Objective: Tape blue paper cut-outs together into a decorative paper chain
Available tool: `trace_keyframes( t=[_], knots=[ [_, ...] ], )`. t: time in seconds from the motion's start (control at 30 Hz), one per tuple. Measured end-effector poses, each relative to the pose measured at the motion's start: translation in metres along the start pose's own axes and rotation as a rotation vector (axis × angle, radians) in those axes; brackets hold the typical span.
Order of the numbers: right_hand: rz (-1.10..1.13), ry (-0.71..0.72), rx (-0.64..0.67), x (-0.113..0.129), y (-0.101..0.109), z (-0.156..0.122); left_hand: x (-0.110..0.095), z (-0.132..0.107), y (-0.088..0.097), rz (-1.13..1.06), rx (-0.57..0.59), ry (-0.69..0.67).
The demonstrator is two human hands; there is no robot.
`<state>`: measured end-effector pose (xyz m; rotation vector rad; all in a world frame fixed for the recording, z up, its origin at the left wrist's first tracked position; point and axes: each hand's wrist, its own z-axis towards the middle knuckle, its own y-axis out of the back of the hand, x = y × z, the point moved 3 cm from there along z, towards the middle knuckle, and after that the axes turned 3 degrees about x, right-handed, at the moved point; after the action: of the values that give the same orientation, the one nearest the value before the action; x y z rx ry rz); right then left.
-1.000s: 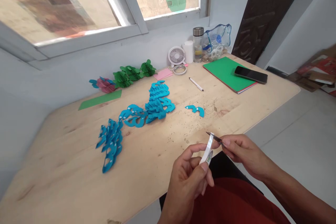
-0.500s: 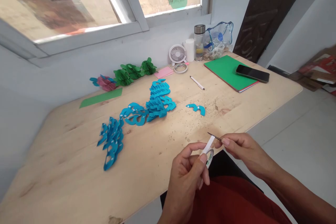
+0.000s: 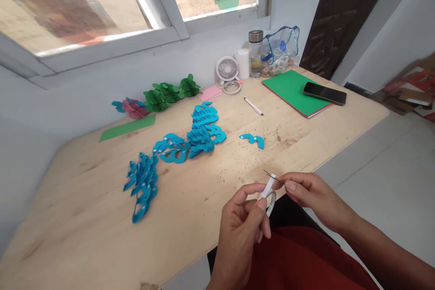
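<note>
My left hand (image 3: 243,224) is closed on a roll of white tape (image 3: 271,206), with printed lettering on its inner ring and a short strip pulled up past the thumb. Pinched in my right hand (image 3: 306,192) is a pair of thin dark tweezers (image 3: 274,177), its two tips slightly apart and crossing the strip's end. On the table beyond lies a small curved blue paper piece (image 3: 252,139) with little white patches. Farther left, folded blue paper cutouts (image 3: 200,138) form fanned clusters, with another blue group (image 3: 143,179) nearer me.
A green paper strip (image 3: 127,128), green paper clusters (image 3: 168,93) and a pink-and-blue one (image 3: 134,108) line the wall. Behind stand a fan (image 3: 227,70), tape roll (image 3: 231,87) and bottle (image 3: 255,54). A pen (image 3: 253,106), green folder (image 3: 294,95) and phone (image 3: 324,94) lie right.
The tweezers' tips have parted a little and shifted left across the end of the tape strip. My left hand keeps its hold on the roll. The view has shifted slightly.
</note>
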<state>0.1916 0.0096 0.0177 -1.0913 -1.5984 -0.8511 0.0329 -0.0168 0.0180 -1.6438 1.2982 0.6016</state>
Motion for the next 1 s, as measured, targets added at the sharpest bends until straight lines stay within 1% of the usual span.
trace_keyframes(
  t=[0.2,0.43,0.63,0.8,1.0],
  knots=[
    [-0.038,0.000,0.012,0.0033,-0.0021,-0.0013,-0.0009,-0.0007,0.0004,0.040,-0.024,0.007],
    [-0.095,0.054,0.010,0.0029,-0.0035,-0.0022,0.0003,-0.0018,0.0003,0.076,-0.006,-0.003],
    [-0.086,0.106,0.011,0.0017,-0.0030,-0.0021,0.0017,-0.0019,-0.0004,0.082,-0.016,-0.005],
    [-0.088,0.115,-0.004,0.0013,-0.0030,-0.0031,0.0003,-0.0030,-0.0018,0.099,-0.027,-0.009],
    [-0.096,0.125,-0.011,0.0010,-0.0032,-0.0048,-0.0008,-0.0026,-0.0020,0.110,-0.010,0.001]
  ],
)
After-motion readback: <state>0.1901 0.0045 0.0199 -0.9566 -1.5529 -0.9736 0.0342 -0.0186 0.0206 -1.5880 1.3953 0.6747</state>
